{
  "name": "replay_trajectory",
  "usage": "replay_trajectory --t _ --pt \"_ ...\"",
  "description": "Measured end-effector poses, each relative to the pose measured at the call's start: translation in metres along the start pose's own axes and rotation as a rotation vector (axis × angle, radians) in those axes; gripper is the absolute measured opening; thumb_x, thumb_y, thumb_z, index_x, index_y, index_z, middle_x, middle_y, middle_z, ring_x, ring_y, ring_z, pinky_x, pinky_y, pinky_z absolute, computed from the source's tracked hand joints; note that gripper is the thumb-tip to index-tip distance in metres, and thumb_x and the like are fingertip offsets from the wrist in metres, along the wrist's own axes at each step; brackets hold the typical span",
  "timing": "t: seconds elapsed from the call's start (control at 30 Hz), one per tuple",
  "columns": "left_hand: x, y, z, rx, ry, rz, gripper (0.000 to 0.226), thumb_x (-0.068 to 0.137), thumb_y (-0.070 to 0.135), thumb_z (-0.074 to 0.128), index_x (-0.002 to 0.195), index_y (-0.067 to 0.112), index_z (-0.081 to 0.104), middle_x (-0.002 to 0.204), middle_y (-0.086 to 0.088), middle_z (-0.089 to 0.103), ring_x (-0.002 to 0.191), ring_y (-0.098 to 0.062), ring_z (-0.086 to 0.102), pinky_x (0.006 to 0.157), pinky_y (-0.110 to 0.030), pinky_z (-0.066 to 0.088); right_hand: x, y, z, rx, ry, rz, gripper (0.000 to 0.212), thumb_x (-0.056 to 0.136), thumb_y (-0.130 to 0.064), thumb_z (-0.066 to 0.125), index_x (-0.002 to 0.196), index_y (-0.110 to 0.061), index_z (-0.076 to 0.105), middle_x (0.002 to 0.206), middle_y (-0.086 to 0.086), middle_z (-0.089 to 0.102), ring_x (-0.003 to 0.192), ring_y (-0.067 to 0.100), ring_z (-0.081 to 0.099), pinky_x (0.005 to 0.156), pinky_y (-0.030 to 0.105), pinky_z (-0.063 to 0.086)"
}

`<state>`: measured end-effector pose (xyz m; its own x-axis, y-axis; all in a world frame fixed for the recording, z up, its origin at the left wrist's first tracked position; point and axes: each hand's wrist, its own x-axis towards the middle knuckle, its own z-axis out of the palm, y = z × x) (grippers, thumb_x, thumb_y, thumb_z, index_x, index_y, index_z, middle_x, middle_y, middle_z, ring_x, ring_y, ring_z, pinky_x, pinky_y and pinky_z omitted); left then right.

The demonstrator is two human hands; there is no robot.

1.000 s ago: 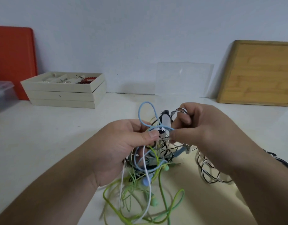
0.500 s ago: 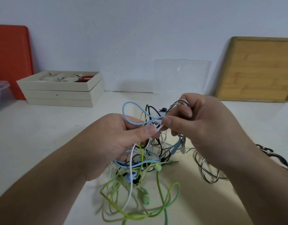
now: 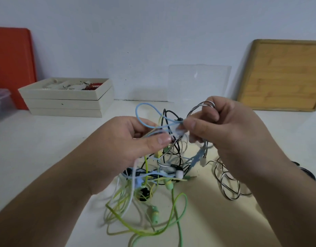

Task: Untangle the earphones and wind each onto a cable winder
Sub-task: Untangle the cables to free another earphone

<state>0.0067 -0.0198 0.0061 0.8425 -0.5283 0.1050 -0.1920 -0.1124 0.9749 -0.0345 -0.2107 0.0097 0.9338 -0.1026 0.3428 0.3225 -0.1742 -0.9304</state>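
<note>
White surface w/ wall behind. Head view: earphone tangle held up mid-frame, tails on surface. Left hand pinches blue cable; right hand fingers pinch a strand at the knot. Step: untangling. Next: prob. feed one strand free; no winder seen.

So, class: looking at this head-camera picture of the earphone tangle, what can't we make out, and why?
- Head view: the contents of the cream trays are too small to identify.
- Head view: what the right hand pinches is blurred.
- Head view: the black-and-white cable runs behind the right forearm.
- Head view: the clear tub is cut off by the left edge.
</note>
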Motion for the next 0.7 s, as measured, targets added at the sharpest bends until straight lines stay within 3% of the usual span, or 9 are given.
replay_trajectory --t 0.07,0.2,0.3,0.37,0.43,0.47,0.53,0.63,0.7 --pt "0.002 -0.001 -0.003 -0.016 0.051 0.005 0.007 0.065 0.03 0.081 0.07 0.03 0.076 0.065 0.009 0.063 0.063 -0.012 0.05 0.055 -0.025 0.039 0.002 0.0 -0.002 0.099 0.048 0.02 0.029 0.084 -0.019 0.067 0.072 -0.004 0.046 0.083 0.011 0.077 0.07 0.022 0.07 0.071 0.038 0.048" --pt "0.008 -0.007 -0.016 -0.214 0.204 -0.047 0.013 0.067 0.03 0.085 0.064 0.025 0.073 0.061 0.004 0.056 0.06 -0.013 0.049 0.047 -0.021 0.045 0.011 -0.007 -0.015 0.332 0.257 0.106 0.021 0.096 -0.024 0.054 0.077 -0.015 0.055 0.078 0.012 0.076 0.068 0.025 0.07 0.066 0.032 0.049" --pt "0.01 -0.008 -0.031 -0.318 0.255 -0.054 0.049 0.058 0.065 0.084 0.062 0.019 0.07 0.065 -0.002 0.058 0.062 -0.018 0.054 0.058 -0.031 0.048 0.013 -0.01 -0.025 0.444 0.337 0.153 0.018 0.099 -0.022 0.048 0.083 -0.016 0.055 0.075 0.011 0.074 0.066 0.024 0.07 0.062 0.027 0.051" --pt "0.011 -0.008 -0.036 -0.318 0.324 -0.061 0.059 0.052 0.07 0.083 0.062 0.015 0.067 0.064 -0.006 0.061 0.061 -0.02 0.058 0.064 -0.036 0.045 0.013 -0.01 -0.027 0.499 0.354 0.165 0.019 0.099 -0.02 0.046 0.085 -0.015 0.056 0.074 0.011 0.074 0.066 0.025 0.071 0.06 0.026 0.053" --pt "0.011 -0.007 -0.039 -0.339 0.413 -0.055 0.043 0.069 0.044 0.082 0.069 0.006 0.06 0.06 -0.006 0.06 0.056 -0.019 0.062 0.059 -0.033 0.046 0.013 -0.011 -0.028 0.554 0.348 0.166 0.02 0.098 -0.019 0.045 0.085 -0.014 0.058 0.074 0.011 0.074 0.066 0.024 0.071 0.06 0.026 0.054" --pt "0.011 -0.006 -0.04 -0.354 0.439 -0.04 0.032 0.068 0.028 0.077 0.07 0.004 0.056 0.057 -0.005 0.058 0.054 -0.017 0.062 0.054 -0.028 0.049 0.013 -0.012 -0.028 0.58 0.337 0.158 0.021 0.097 -0.019 0.046 0.083 -0.013 0.06 0.074 0.011 0.074 0.067 0.025 0.072 0.061 0.026 0.055" --pt "0.01 -0.004 -0.043 -0.348 0.465 -0.042 0.023 0.059 0.018 0.068 0.069 0.004 0.053 0.053 -0.005 0.055 0.051 -0.017 0.059 0.049 -0.023 0.048 0.012 -0.014 -0.028 0.607 0.287 0.13 0.019 0.089 -0.02 0.051 0.076 -0.014 0.063 0.076 0.011 0.075 0.074 0.027 0.074 0.065 0.026 0.058" --pt "0.008 -0.011 -0.056 -0.108 0.46 -0.115 0.049 0.037 0.005 0.079 0.082 0.008 0.062 0.067 -0.008 0.055 0.058 -0.021 0.053 0.056 -0.03 0.042 0.011 -0.016 -0.024 0.631 0.161 0.096 0.014 0.073 -0.024 0.054 0.064 -0.018 0.063 0.082 0.012 0.076 0.086 0.032 0.075 0.074 0.031 0.061" --pt "0.009 -0.014 -0.061 -0.001 0.447 -0.122 0.063 0.035 0.002 0.08 0.094 0.018 0.066 0.081 -0.004 0.062 0.065 -0.015 0.059 0.06 -0.029 0.043 0.009 -0.014 -0.018 0.592 0.056 0.107 0.02 0.072 -0.019 0.054 0.056 -0.016 0.065 0.086 0.017 0.075 0.09 0.037 0.074 0.076 0.035 0.061"
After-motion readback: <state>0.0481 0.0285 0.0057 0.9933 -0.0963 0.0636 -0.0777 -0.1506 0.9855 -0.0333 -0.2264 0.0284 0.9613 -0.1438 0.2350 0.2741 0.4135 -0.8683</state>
